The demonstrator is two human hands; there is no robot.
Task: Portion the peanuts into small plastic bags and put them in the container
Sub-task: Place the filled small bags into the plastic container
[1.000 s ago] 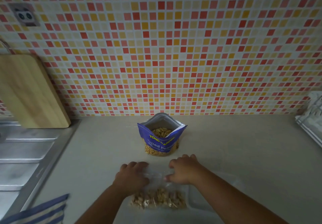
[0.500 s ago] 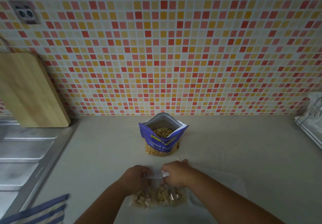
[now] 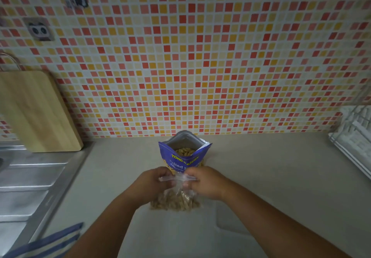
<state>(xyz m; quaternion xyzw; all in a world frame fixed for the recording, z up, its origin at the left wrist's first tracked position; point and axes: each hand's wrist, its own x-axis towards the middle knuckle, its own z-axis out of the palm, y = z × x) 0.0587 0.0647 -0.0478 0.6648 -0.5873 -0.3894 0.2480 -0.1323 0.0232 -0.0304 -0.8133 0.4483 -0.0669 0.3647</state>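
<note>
A small clear plastic bag (image 3: 176, 199) holding peanuts hangs upright just above the counter. My left hand (image 3: 150, 183) pinches the left end of its zip strip and my right hand (image 3: 206, 181) pinches the right end. Right behind the hands stands the open blue peanut packet (image 3: 185, 153), with peanuts visible inside. A translucent plastic container (image 3: 230, 223) lies on the counter below and to the right of the small bag, faint and partly hidden by my right forearm.
A wooden cutting board (image 3: 38, 111) leans on the tiled wall at left, above the steel sink drainboard (image 3: 30, 183). A blue striped cloth (image 3: 48, 243) lies at the front left. A white dish rack (image 3: 355, 135) sits at the right edge.
Both hands have lifted the small bag from lying flat on the counter to hanging upright, and they have drawn together on its top strip. The view has tilted upward.
</note>
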